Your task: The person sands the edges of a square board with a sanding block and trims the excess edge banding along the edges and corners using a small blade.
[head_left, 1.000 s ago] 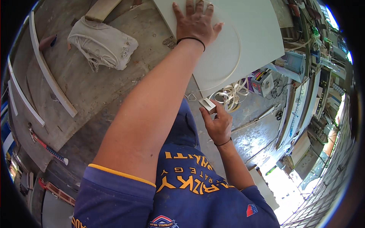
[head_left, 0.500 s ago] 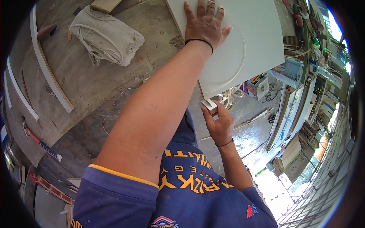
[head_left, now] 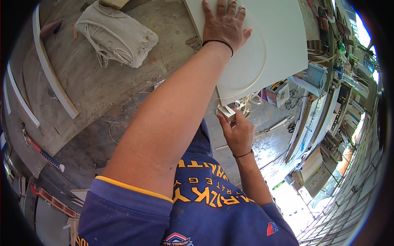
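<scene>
Left hand on cropped white board, right hand partly hiding block

The bundle lies left of the board, the box right of the strips.

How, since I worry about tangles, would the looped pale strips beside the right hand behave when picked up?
The pale strips look thin, so they are probably light. Their open curves suggest bendy, perhaps springy material. Where loops overlap, they may snag.
</scene>
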Action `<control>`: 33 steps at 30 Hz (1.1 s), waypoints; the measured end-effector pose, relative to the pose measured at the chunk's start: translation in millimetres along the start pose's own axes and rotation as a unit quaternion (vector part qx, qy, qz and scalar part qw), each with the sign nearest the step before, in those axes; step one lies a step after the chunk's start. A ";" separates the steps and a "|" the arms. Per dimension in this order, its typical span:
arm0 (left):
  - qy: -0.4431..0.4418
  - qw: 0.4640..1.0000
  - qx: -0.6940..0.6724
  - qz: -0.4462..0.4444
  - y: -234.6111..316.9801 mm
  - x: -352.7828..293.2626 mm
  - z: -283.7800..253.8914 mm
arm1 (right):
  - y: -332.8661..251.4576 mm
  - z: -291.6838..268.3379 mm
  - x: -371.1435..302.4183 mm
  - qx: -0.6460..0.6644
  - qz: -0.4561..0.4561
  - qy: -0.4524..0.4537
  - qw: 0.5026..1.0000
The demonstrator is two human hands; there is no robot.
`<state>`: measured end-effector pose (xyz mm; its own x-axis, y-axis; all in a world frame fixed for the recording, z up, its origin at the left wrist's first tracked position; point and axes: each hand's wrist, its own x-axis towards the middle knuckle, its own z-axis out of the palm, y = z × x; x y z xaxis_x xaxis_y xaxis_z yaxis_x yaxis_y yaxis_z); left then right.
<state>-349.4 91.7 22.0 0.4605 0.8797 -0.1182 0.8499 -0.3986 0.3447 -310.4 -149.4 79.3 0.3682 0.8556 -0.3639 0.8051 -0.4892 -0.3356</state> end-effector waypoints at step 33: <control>0.006 1.000 -0.002 0.009 -1.4 1.6 4.2 | 41.0 13.3 14.5 -0.049 -0.048 -0.020 0.997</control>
<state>-348.8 92.5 17.4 0.4734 0.8750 -0.1012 0.8401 -0.4140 0.3505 -278.3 -159.4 48.8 0.2698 0.8897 -0.3683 0.8779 -0.3844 -0.2855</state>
